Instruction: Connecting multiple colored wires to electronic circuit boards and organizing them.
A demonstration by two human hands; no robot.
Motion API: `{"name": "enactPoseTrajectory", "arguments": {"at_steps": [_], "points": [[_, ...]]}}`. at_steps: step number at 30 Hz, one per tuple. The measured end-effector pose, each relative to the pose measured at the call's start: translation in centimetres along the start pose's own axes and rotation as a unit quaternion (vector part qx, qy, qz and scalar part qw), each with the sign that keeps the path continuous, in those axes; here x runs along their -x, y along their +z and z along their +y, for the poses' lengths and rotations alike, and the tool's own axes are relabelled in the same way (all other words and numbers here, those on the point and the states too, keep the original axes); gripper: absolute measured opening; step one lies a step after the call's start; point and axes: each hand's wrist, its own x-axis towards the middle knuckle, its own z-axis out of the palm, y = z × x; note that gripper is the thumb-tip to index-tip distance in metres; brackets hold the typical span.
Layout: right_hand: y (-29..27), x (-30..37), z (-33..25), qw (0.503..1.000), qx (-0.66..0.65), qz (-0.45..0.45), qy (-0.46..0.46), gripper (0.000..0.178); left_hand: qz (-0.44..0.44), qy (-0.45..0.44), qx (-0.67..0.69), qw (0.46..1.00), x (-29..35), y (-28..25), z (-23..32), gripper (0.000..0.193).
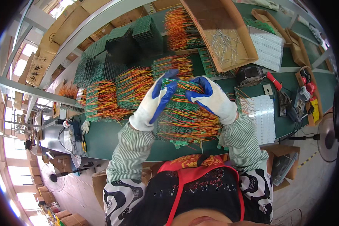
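Note:
Both my hands wear white gloves with blue-coated palms and fingers. Between them is a green circuit board (pixel 180 83) with red and yellow wires. My left hand (pixel 160 97) grips the board's left end, thumb on the near side. At the right end, the curled fingers of my right hand (pixel 211 97) close on it. Just below the hands lies a pile of wired circuit boards (pixel 186 122), their orange and yellow wires pointing right. More stacks of wired boards (pixel 133 86) stand left of my left hand. Which parts my fingertips press is hidden by the gloves.
Tall stacks of bare green boards (pixel 98 62) fill the back left. A cardboard tray (pixel 229 43) with loose metal leads juts over the back. A small black fan (pixel 250 76), white panels (pixel 261 118) and a tool box (pixel 309 94) sit right. Metal shelf rails cross the left.

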Motion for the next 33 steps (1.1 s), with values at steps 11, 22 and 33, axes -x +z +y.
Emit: {"name": "enactPoseTrajectory", "arguments": {"at_steps": [11, 22, 33], "points": [[2.9, 1.3, 2.7, 0.983, 0.13, 0.123, -0.032, 0.042, 0.074, 0.072, -0.258, 0.961, -0.8, -0.1, -5.4, 0.031], [1.7, 0.3, 3.1, 0.993, 0.09, 0.072, -0.026, 0.041, 0.008, -0.044, 0.107, 0.993, 0.3, 0.3, -3.9, 0.034], [3.5, 0.0, 3.2, 0.854, 0.506, 0.114, 0.042, 0.036, 0.213, 0.01, -0.23, 0.95, -1.8, 3.0, -8.9, 0.029]]}}
